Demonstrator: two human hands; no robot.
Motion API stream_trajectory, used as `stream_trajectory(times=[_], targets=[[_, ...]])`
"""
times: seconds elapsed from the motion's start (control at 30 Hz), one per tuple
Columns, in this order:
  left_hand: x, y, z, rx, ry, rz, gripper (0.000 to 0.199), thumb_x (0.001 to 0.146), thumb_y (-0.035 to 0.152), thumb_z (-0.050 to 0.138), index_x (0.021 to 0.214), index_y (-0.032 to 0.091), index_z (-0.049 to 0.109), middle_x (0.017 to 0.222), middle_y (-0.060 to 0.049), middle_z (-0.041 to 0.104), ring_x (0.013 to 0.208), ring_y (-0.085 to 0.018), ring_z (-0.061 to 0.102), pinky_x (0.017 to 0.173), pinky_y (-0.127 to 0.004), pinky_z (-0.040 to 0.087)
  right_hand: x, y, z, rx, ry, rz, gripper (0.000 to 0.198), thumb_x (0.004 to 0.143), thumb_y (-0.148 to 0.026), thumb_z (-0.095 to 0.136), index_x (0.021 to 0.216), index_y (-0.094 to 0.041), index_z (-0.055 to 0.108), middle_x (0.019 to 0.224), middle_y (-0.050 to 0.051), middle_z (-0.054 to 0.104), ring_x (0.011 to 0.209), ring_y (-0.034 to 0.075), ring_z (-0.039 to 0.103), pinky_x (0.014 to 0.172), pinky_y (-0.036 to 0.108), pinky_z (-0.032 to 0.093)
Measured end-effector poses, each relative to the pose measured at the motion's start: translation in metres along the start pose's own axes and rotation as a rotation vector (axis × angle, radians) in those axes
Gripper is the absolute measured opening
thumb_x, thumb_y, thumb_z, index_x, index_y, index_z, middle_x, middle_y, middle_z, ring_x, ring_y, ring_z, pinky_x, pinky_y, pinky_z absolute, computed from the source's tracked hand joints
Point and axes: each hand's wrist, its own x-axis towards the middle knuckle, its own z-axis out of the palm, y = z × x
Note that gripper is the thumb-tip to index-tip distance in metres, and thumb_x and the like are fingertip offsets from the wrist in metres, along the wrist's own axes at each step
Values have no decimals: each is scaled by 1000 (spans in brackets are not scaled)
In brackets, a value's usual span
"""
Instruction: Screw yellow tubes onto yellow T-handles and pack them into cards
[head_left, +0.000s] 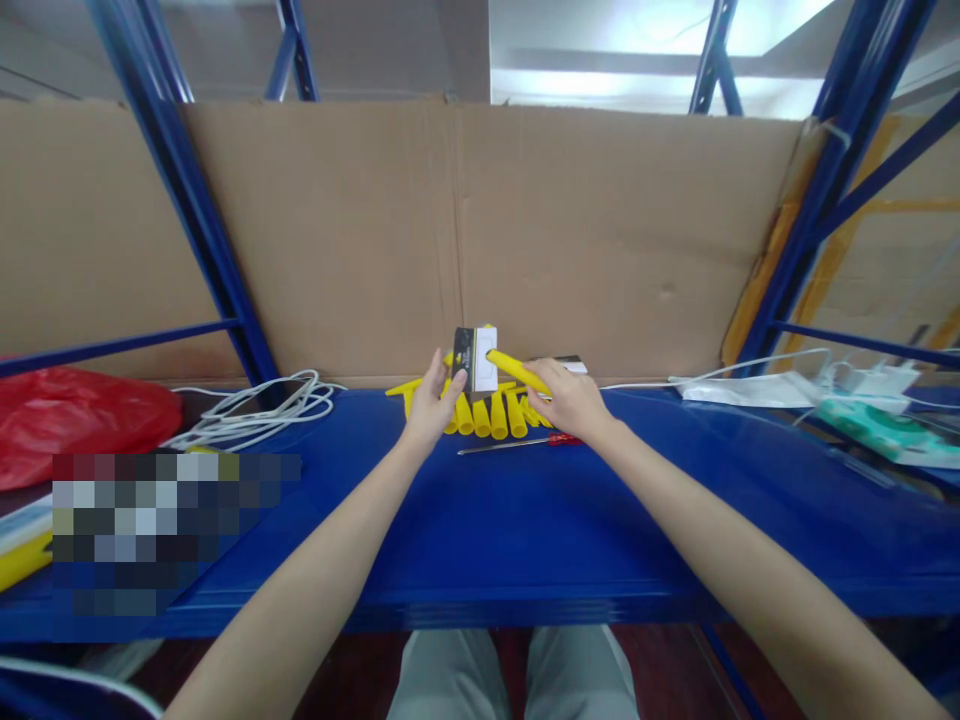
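Observation:
My left hand is closed on the edge of a black-and-white printed card, held upright above the shelf. In my right hand is a yellow tapered tube, its far end against the white part of the card. Whether the tube passes into the card cannot be made out. Below both hands lie several yellow cone-shaped pieces in a row. A screwdriver with a red handle rests in front of them. Another black-and-white card is partly hidden behind my right hand.
The blue shelf is backed by a cardboard sheet between blue posts. At left are a coiled white cable and a red plastic bag. A green-and-white packet and white cables lie at right.

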Motion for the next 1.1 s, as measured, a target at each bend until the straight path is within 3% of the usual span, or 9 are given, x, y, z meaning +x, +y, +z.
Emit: stream_trajectory(times=[0.1, 0.27, 0.37, 0.53, 0.67, 0.77, 0.87, 0.97, 1.1], targets=[[-1, -1, 1, -55, -46, -20, 54, 89, 22, 43, 142, 14, 31, 142, -10, 42, 129, -18, 41, 107, -34, 35, -10, -7, 16, 55, 5, -10, 38, 83, -24, 45, 118, -27, 58, 110, 6, 64, 93, 22, 62, 68, 32, 53], [-9, 3, 8, -105, -22, -94, 70, 89, 20, 45, 148, 19, 7, 132, -9, 54, 121, -18, 50, 102, -35, 41, -25, -10, 18, 118, 39, 23, 40, 84, -26, 43, 122, -31, 54, 110, 5, 63, 97, 22, 60, 74, 36, 53], [-13, 9, 13, -160, 48, -122, 73, 88, 20, 48, 147, 16, 6, 130, -11, 55, 119, -19, 52, 100, -33, 43, -24, -13, 16, 131, 43, 60, 38, 84, -26, 43, 120, -25, 56, 111, 9, 63, 98, 25, 60, 75, 39, 53], [-17, 11, 19, -256, 34, -152, 66, 82, 27, 57, 139, 12, 29, 122, -13, 61, 110, -22, 59, 97, -36, 45, -24, -15, 21, 84, -4, 117, 36, 84, -24, 42, 117, -18, 55, 112, 13, 62, 97, 27, 61, 75, 40, 53], [-16, 0, 22, -401, -18, -63, 48, 73, 38, 66, 112, 14, 52, 111, -14, 66, 103, -24, 62, 94, -41, 46, -26, -13, 26, 49, -25, 147, 36, 85, -23, 41, 119, -18, 53, 113, 13, 61, 97, 26, 61, 73, 40, 53], [-16, -6, 23, -435, -38, -41, 44, 66, 40, 70, 98, 14, 55, 105, -13, 67, 97, -25, 64, 89, -42, 49, -27, -15, 28, 67, -25, 136, 36, 85, -23, 41, 120, -18, 51, 113, 13, 60, 99, 26, 60, 76, 39, 53], [-16, -6, 24, -387, -88, -46, 43, 68, 38, 67, 102, 15, 56, 103, -11, 68, 94, -24, 64, 88, -42, 48, -27, -17, 30, 112, -13, 134, 36, 85, -24, 42, 119, -18, 51, 114, 13, 60, 102, 26, 59, 79, 40, 52], [-18, -2, 24, -315, -129, -27, 39, 72, 36, 62, 107, 17, 57, 108, -8, 67, 100, -23, 62, 95, -40, 44, -28, -20, 32, 162, 0, 130, 36, 85, -24, 41, 120, -17, 50, 115, 14, 59, 104, 26, 59, 82, 41, 51], [-22, 2, 25, -264, -208, -34, 30, 78, 39, 55, 98, 18, 64, 115, -8, 64, 114, -23, 55, 104, -35, 35, -30, -25, 32, 210, -18, 82, 37, 85, -25, 42, 121, -18, 49, 119, 14, 58, 105, 27, 58, 85, 43, 50]])
